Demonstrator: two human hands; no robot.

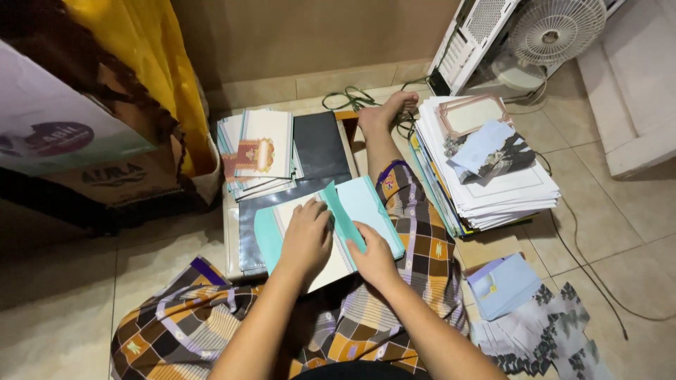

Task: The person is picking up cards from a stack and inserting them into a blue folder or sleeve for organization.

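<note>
While the left hand (306, 236) lies flat on the cream card (331, 264) over the lap, the teal flap (345, 218) slants up-left beside it, its lower end pinched in the right hand's (373, 257) grip.

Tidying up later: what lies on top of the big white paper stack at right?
On the paper stack lie a pink-bordered card, a pale blue envelope and a dark patterned sheet. Anything beneath them is covered.

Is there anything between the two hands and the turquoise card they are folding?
Nothing visible. The left hand lies flat on the turquoise card, and the right hand presses its lower part. Both touch it directly, and its raised flap stands between them.
</note>
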